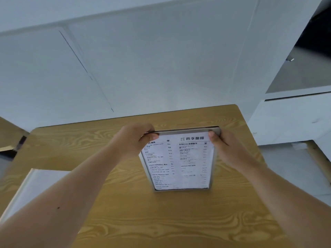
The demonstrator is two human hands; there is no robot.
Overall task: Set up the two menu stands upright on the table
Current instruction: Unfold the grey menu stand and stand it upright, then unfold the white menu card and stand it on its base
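A menu stand (179,161), a white printed sheet in a silver frame, stands tilted on the wooden table (161,221), its bottom edge resting on the tabletop. My left hand (132,140) pinches the top left corner of the frame. At the top right corner my right hand (222,145) grips the frame, thumb on its front. A second flat white panel (35,190), possibly the other menu stand, lies on the table at the left, partly hidden under my left forearm.
A white wall (143,59) runs just behind the table's far edge. To the right stands a white counter (286,119) with a dark opening above it. Another wooden surface (9,133) shows at the far left.
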